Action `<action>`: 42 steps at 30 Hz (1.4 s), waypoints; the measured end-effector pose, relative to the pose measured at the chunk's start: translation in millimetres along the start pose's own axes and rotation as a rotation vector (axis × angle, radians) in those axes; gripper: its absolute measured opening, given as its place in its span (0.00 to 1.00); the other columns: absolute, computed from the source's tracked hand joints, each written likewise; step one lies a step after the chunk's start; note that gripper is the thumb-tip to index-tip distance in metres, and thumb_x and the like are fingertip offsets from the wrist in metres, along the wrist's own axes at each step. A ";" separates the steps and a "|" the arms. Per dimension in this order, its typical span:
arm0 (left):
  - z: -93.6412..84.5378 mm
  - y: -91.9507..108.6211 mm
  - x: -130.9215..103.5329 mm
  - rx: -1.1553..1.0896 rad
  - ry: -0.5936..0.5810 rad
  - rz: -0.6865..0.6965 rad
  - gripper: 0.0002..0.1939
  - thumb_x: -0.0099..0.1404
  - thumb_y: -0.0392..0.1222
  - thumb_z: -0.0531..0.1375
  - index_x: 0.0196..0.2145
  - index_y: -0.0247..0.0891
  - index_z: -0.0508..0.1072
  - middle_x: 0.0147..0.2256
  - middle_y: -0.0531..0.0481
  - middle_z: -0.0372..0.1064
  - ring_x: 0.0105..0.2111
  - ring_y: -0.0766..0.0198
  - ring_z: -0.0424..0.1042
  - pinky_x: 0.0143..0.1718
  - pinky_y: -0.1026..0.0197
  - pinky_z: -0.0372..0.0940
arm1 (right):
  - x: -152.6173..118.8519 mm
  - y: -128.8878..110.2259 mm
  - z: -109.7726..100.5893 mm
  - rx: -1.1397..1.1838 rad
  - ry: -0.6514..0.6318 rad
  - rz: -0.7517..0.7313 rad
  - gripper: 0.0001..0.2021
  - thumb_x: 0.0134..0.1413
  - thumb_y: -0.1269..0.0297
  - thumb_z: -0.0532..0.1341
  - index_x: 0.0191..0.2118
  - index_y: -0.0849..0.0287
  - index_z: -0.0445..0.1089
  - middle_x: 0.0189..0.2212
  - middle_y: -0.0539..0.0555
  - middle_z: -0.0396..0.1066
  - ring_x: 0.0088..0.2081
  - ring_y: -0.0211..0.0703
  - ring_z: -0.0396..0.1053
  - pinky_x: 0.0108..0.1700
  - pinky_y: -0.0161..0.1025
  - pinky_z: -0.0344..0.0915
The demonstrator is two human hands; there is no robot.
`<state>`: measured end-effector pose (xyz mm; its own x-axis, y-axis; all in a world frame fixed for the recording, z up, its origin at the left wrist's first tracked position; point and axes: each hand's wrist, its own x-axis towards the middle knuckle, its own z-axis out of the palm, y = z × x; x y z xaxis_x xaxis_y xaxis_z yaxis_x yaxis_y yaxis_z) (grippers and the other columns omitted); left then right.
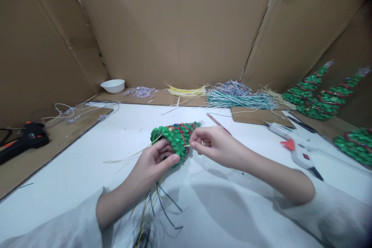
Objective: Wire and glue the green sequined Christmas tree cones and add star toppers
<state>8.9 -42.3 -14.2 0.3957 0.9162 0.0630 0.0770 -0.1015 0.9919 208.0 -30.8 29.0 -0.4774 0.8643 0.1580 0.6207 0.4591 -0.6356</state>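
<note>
A small green artificial Christmas tree (pixel 178 145) with red garland lies on its side over the white table, its tip pointing right. My left hand (pixel 155 159) grips it at the hollow base, fingers inside the opening and thumb along the outer edge. Yellow, green and dark wires (pixel 162 201) trail out of the base toward me and to the left. My right hand (pixel 213 144) is closed in a pinch at the tree's right side, on a thin pale-yellow wire (pixel 186 146) whose near end touches the green surface. Its curled fingers hide most of that wire.
Bundled yellow wires (pixel 187 91) and green wires (pixel 241 99) lie along the back, beside clear beads (pixel 142 92) and a white bowl (pixel 112 85). Glue guns rest at left (pixel 29 139) and right (pixel 302 153). Finished trees (pixel 322 100) stand at far right. Cardboard walls (pixel 174 27) enclose the table.
</note>
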 end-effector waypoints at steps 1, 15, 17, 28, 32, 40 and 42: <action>0.0 0.6 -0.4 0.027 0.006 -0.004 0.09 0.59 0.44 0.60 0.32 0.36 0.66 0.28 0.53 0.62 0.30 0.66 0.62 0.33 0.65 0.59 | -0.5 0.2 2.3 -0.006 0.010 -0.004 0.06 0.53 0.70 0.55 0.29 0.60 0.69 0.23 0.46 0.68 0.24 0.31 0.61 0.28 0.32 0.55; 1.5 2.4 0.8 -0.022 -0.002 -0.041 0.10 0.58 0.44 0.60 0.34 0.35 0.67 0.31 0.51 0.64 0.32 0.66 0.63 0.34 0.64 0.59 | 0.2 -1.3 -18.6 -0.152 -0.050 0.051 0.08 0.56 0.66 0.53 0.28 0.59 0.66 0.21 0.46 0.64 0.23 0.32 0.57 0.29 0.34 0.54; 1.0 1.8 0.6 -0.013 0.007 -0.042 0.10 0.57 0.43 0.61 0.33 0.34 0.67 0.29 0.52 0.63 0.31 0.66 0.62 0.32 0.64 0.58 | -0.9 -1.4 -15.6 -0.162 -0.037 0.017 0.08 0.56 0.68 0.52 0.29 0.59 0.65 0.21 0.46 0.63 0.22 0.32 0.56 0.29 0.34 0.54; 1.3 -0.9 2.3 -0.029 0.027 -0.006 0.11 0.56 0.42 0.61 0.35 0.34 0.68 0.34 0.49 0.67 0.34 0.64 0.66 0.36 0.63 0.61 | -3.6 -4.9 -4.9 -0.156 -0.033 -0.001 0.08 0.57 0.69 0.53 0.28 0.59 0.64 0.19 0.44 0.62 0.21 0.31 0.57 0.32 0.36 0.57; 1.4 -1.7 0.8 -0.018 0.018 -0.012 0.10 0.57 0.42 0.61 0.34 0.35 0.66 0.34 0.50 0.67 0.33 0.65 0.66 0.37 0.63 0.61 | -2.0 -7.5 -17.2 -0.128 -0.099 0.087 0.08 0.57 0.64 0.54 0.29 0.59 0.65 0.20 0.45 0.63 0.23 0.33 0.59 0.31 0.36 0.57; 0.6 1.1 -2.7 0.236 0.070 0.034 0.08 0.60 0.44 0.58 0.30 0.36 0.66 0.29 0.52 0.63 0.31 0.65 0.63 0.32 0.63 0.58 | -1.5 -5.9 -22.1 -0.231 -0.083 0.058 0.11 0.58 0.68 0.51 0.25 0.59 0.62 0.20 0.44 0.61 0.23 0.31 0.58 0.44 0.41 0.57; -0.7 1.4 -3.7 0.346 0.078 0.067 0.10 0.61 0.46 0.57 0.29 0.36 0.66 0.29 0.52 0.62 0.32 0.64 0.62 0.33 0.62 0.57 | -2.5 -4.3 -19.8 -0.239 -0.065 0.038 0.12 0.59 0.67 0.51 0.25 0.59 0.60 0.19 0.44 0.60 0.23 0.32 0.57 0.42 0.40 0.58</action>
<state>6.9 -45.6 -13.0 0.3405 0.9285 0.1483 0.3640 -0.2756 0.8897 218.8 -30.8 46.3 -0.4850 0.8705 0.0838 0.7649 0.4687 -0.4418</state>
